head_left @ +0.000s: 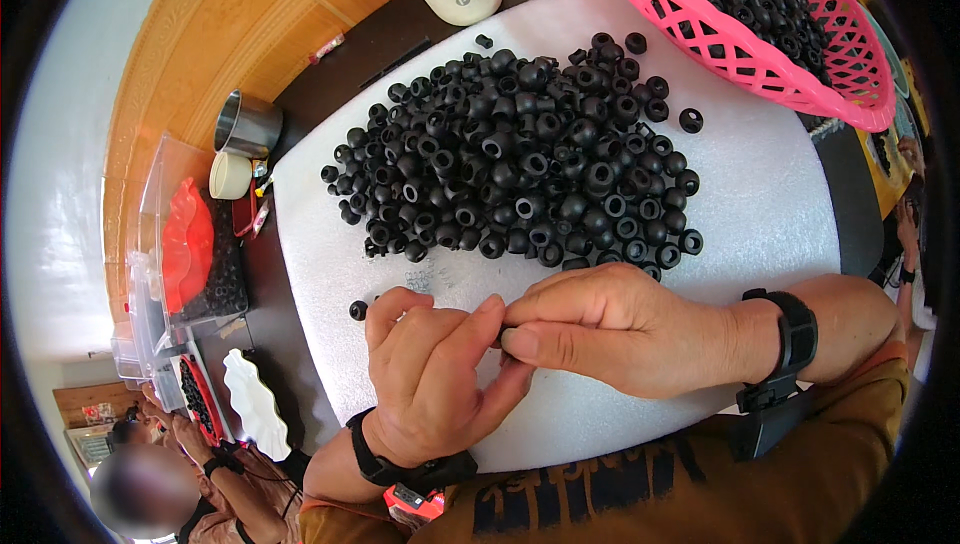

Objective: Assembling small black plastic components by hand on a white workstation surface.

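Note:
My left hand (435, 369) and my right hand (630, 334) meet at their fingertips over the near part of a white foam sheet (770, 204). Both are closed in a pinch around a small black piece, of which only a dark sliver shows; the fingers hide the rest. Just beyond them lies a wide heap of small round black hollow pieces (510, 154), many with an open hole facing up. One loose black piece (358, 311) rests by itself to the left of my left hand. Another sits partly hidden behind that hand's fingers.
A pink lattice basket (680, 29) full of black pieces stands at the far right. On the left are a metal cup (248, 124), a clear bin (150, 204) with a red tray (188, 244), and a white wavy tray (255, 404). Other people sit at both sides.

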Tool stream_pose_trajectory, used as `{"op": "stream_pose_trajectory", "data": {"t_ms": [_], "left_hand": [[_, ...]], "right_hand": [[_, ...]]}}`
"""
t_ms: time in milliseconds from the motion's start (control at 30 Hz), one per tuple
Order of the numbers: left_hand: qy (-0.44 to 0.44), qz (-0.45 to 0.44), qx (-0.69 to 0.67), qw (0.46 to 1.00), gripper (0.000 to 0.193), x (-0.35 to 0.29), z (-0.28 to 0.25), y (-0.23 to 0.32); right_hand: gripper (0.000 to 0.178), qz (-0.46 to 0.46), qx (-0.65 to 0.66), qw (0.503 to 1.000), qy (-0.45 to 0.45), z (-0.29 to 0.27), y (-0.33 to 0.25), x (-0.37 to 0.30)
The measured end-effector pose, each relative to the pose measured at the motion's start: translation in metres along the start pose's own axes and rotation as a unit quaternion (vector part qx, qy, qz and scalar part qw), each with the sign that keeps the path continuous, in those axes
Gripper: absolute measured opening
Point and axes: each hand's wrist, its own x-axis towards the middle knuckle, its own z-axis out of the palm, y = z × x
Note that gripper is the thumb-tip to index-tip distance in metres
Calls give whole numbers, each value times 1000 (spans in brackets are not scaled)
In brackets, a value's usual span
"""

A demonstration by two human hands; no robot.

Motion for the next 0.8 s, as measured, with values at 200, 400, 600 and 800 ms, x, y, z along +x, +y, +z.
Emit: {"op": "stream_pose_trajectory", "data": {"t_ms": [200,400,600,800], "left_hand": [[-1,9,-11,1000,47,0,1,1],[12,52,8,999,38,-3,-1,-1],[14,59,-7,998,37,-2,1,-1],[11,36,-89,995,42,-2,4,-3]], "right_hand": [[29,44,70,997,-8,1,0,-2],[28,79,84,992,-50,-2,-3,-2],[29,111,174,977,-62,-4,-6,0],[28,119,136,982,-63,-3,-3,-1]]}}
